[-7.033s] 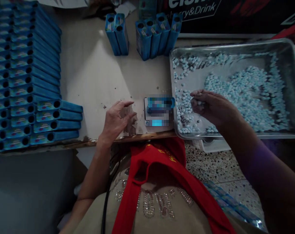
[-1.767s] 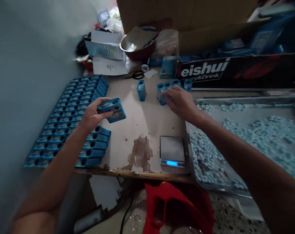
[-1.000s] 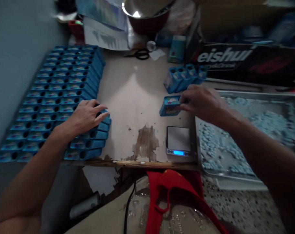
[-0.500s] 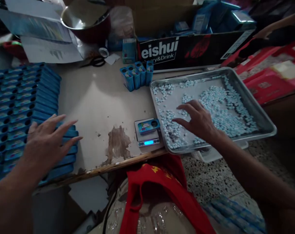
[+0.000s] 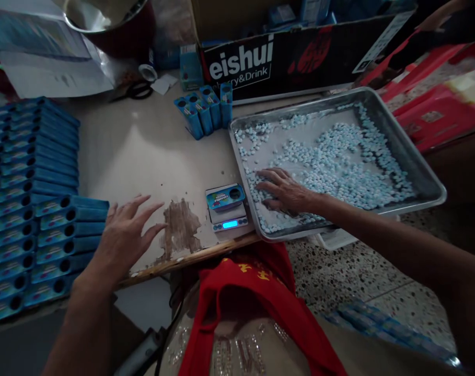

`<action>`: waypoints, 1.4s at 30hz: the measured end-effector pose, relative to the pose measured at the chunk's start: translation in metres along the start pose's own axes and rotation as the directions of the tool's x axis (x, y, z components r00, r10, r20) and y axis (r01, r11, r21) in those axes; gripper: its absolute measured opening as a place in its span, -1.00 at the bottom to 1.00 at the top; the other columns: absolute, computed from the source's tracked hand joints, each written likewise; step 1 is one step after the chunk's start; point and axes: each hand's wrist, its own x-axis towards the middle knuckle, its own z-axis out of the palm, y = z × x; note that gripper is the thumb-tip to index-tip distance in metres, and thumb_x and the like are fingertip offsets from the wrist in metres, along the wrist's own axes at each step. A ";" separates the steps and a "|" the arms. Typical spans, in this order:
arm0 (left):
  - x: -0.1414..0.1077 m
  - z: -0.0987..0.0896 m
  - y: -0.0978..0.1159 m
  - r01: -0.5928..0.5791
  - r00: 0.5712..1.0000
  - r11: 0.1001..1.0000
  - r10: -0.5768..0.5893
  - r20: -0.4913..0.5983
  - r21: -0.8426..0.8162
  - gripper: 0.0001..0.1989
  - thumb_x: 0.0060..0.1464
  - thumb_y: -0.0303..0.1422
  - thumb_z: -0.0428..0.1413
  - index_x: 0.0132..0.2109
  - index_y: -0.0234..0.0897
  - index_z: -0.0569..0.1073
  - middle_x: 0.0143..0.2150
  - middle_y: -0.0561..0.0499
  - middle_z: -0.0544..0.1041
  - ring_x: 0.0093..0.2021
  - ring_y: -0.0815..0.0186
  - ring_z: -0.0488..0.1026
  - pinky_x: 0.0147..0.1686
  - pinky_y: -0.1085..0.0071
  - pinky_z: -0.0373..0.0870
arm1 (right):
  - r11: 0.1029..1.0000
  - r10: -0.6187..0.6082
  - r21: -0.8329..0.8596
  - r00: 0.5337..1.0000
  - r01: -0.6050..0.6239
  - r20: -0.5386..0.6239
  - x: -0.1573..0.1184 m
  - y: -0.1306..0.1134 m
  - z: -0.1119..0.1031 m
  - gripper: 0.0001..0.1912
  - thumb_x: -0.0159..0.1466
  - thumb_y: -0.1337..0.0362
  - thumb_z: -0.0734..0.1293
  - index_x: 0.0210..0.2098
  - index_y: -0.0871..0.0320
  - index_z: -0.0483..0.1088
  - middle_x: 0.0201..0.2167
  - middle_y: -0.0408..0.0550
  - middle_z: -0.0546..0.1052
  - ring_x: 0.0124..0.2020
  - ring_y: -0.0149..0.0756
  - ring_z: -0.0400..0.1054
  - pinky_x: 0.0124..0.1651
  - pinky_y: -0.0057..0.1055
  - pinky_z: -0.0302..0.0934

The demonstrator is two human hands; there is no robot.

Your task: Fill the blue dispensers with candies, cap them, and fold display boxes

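Observation:
My right hand (image 5: 286,192) is in the metal tray (image 5: 425,175), palm down, its spread fingertips touching small pale-blue candies (image 5: 343,175); whether any are under the palm is hidden. Left of the tray, a digital scale (image 5: 217,216) with a lit display carries one blue candy box (image 5: 223,198), lying flat with a dark round hole in its face. My left hand (image 5: 127,232) hovers over the table, empty and with fingers apart, just right of the stacked blue boxes (image 5: 57,172). Several similar boxes (image 5: 206,110) stand upright behind the scale.
A black printed carton (image 5: 300,62) with blue packs inside stands at the back. Scissors (image 5: 137,91), a metal bowl (image 5: 112,26) and papers lie back left. Red bags (image 5: 441,120) are at the right, near another person's arm. The wooden table edge (image 5: 190,259) runs in front of me.
My left hand has moved right, off the stacked boxes and over the table. My right hand has lowered onto the candies in the tray. The view has shifted slightly.

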 end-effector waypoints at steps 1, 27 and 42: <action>-0.001 0.005 0.003 0.002 1.000 1.000 -0.002 0.000 -0.031 -0.67 0.29 -0.21 0.19 0.17 -0.04 0.55 0.32 -0.22 0.50 0.32 -0.23 0.45 0.36 -0.36 0.19 | 1.000 0.019 -0.008 1.000 -0.019 0.007 0.002 -0.001 0.000 -0.79 0.37 0.24 0.36 -0.01 -0.02 0.50 0.25 0.07 0.47 0.29 0.03 0.22 0.39 0.05 0.00; 0.051 0.082 0.098 -0.070 0.990 0.679 -0.045 -0.136 -0.731 -0.34 0.05 -0.13 0.45 0.22 -0.19 0.44 0.12 -0.08 0.62 0.08 0.18 0.62 0.11 0.27 0.58 | 0.134 0.636 0.991 0.765 0.023 -0.104 0.016 -0.049 -0.034 -0.57 0.46 0.08 0.20 -0.50 0.13 0.24 -0.52 -0.28 0.21 -0.59 -0.59 -0.19 -0.45 -0.39 -0.26; 0.111 0.042 0.165 -0.234 0.953 0.875 0.118 -0.280 -0.424 -0.57 0.11 -0.28 0.36 0.11 -0.21 0.51 0.04 -0.10 0.64 0.07 0.09 0.58 0.08 0.15 0.53 | 0.525 0.541 0.818 0.650 0.236 -0.535 0.056 -0.101 -0.042 -0.52 0.38 -0.31 0.25 -0.34 -0.05 0.28 -0.35 -0.06 0.28 -0.32 -0.21 0.20 -0.29 -0.22 0.15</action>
